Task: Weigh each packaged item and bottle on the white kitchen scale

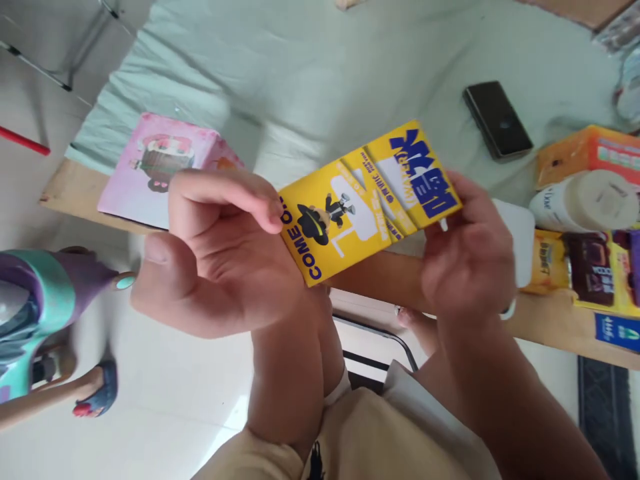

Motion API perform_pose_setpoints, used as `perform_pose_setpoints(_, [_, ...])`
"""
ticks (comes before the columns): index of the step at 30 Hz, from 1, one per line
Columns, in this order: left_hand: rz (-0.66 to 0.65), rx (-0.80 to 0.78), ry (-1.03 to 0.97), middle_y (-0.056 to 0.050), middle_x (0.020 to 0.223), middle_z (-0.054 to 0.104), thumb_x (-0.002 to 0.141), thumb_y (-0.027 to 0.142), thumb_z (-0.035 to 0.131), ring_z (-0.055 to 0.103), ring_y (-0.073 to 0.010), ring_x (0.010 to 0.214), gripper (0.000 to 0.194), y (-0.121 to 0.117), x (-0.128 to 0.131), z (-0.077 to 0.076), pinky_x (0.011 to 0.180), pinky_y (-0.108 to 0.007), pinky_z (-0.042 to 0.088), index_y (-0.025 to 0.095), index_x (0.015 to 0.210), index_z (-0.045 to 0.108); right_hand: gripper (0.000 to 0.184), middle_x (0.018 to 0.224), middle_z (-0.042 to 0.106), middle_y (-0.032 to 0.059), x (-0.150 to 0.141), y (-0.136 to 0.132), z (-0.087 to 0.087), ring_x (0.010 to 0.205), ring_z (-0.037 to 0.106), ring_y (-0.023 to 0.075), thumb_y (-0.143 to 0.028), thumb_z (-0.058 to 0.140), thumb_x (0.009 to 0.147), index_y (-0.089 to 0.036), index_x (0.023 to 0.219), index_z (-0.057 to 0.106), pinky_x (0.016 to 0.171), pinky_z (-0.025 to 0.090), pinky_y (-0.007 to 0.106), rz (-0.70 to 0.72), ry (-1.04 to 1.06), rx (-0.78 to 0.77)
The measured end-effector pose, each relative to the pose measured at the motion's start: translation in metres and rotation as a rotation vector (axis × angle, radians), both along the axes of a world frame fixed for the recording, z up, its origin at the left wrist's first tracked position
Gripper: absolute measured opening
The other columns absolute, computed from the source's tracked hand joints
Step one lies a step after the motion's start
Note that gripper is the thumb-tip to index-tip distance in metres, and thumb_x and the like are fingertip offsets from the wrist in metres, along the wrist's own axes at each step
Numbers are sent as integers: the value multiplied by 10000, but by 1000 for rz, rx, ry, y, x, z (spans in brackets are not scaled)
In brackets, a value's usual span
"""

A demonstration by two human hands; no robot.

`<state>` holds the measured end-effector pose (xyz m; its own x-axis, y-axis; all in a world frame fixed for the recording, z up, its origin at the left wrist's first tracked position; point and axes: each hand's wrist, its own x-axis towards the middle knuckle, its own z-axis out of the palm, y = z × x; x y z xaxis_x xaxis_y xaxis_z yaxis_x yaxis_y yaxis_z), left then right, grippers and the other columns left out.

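Observation:
A flat yellow box point(367, 200) with blue lettering and a cartoon figure in a black hat is tilted above the table edge. My right hand point(467, 247) grips its right end, with fingers partly hidden behind it. At the other end is my left hand point(220, 260), palm turned up, thumb apart and fingers bent. One left fingertip lies at the box's left edge; whether it presses on it I cannot tell. Behind that hand a pink box point(155, 163) with printed pictures stands on the table.
Pale green cloth covers the table point(320, 73). A black phone point(499, 120) lies at the right, near an orange package point(590, 157), a white jar point(585, 200) and yellow snack packs point(590, 267). Below left, another person's foot in a sandal point(100, 390) shows beside a purple-and-teal object point(55, 293).

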<state>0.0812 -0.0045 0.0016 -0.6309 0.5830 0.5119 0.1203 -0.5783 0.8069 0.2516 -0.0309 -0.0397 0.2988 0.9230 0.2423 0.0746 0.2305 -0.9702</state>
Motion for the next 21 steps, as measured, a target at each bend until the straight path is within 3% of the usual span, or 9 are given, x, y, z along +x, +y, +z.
perform_pose_setpoints(3, [-165,44,63,1,578,283,1127,628,78,438,-108,520,707,1,30,7,552,-327,360,216,624,354,458,1198,729,67,34,-17,20,1293,679,310,-562,706,828,-326,1195,845,1171,552,497,-72,61,156])
perform_pose_setpoints(5, [-277,94,72,8,579,304,1117,659,32,455,-80,511,750,3,53,12,537,-289,362,203,623,365,439,1190,703,57,62,-26,24,1318,674,317,-545,683,850,-333,1196,849,1159,558,490,-127,28,223])
perform_pose_setpoints(9, [-527,113,-2,8,563,308,929,900,-78,413,-57,489,899,11,104,27,496,-295,366,212,554,362,454,1269,660,74,124,-34,9,1293,701,309,-484,611,900,-328,1273,818,1070,599,473,-138,33,238])
perform_pose_setpoints(12, [-628,115,-13,10,567,339,927,870,-142,413,-43,511,912,20,142,36,514,-326,366,217,548,369,488,1306,660,79,157,-40,-3,1301,689,296,-503,629,864,-351,1294,803,1029,617,435,-152,76,194])
perform_pose_setpoints(16, [-674,214,31,13,592,367,935,585,-404,439,-6,519,1003,33,176,28,506,-288,352,174,586,443,520,1303,637,65,174,-50,-5,1293,656,267,-573,632,842,-357,1282,807,965,618,365,-236,95,152])
perform_pose_setpoints(18, [-709,181,40,-1,578,369,951,547,-401,447,-23,507,1000,40,184,19,492,-272,361,181,575,450,523,1252,611,64,177,-55,-5,1309,630,265,-580,625,850,-353,1286,804,1008,614,387,-256,86,166])
perform_pose_setpoints(21, [-789,105,3,-31,571,332,996,608,-296,437,-84,501,921,51,186,8,490,-298,363,216,536,399,564,1233,588,47,180,-57,-11,1370,589,285,-623,633,826,-350,1293,790,1131,579,516,-240,100,158])
